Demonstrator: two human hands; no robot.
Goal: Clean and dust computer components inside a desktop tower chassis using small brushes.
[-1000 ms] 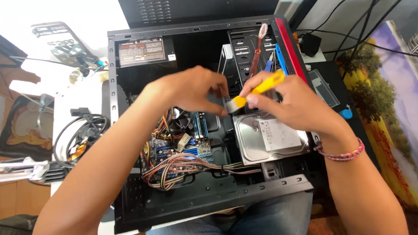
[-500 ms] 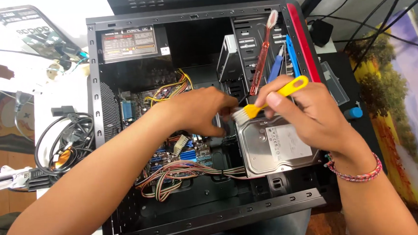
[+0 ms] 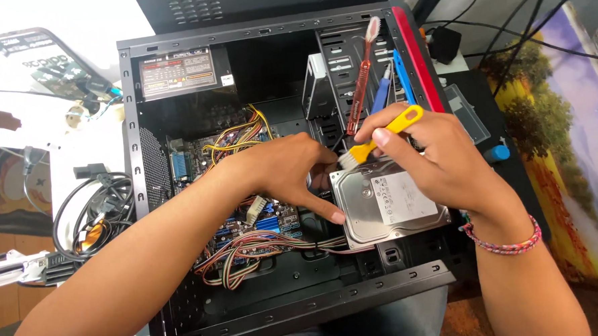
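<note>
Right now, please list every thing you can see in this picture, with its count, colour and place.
computer case: one, black with a red front edge, lying open in the middle.
power supply: one, black with a label, top left corner of the case.
motherboard: one, blue and dark, on the case floor, partly hidden by the arm.
wire bundles: several, yellow, red, black and grey, over the motherboard.
hard drive: one, silver with a white label, right part of the case.
toothbrush: one, red handle, lying on the drive bays.
loose cables: a bunch, black, on the table left of the case.
small brush: one, yellow handle, pale bristles, at the drive's top edge.
bracelet: one, pink beaded, on the right wrist.
left hand: touches the drive's left edge.
right hand: holds the small brush.
</note>
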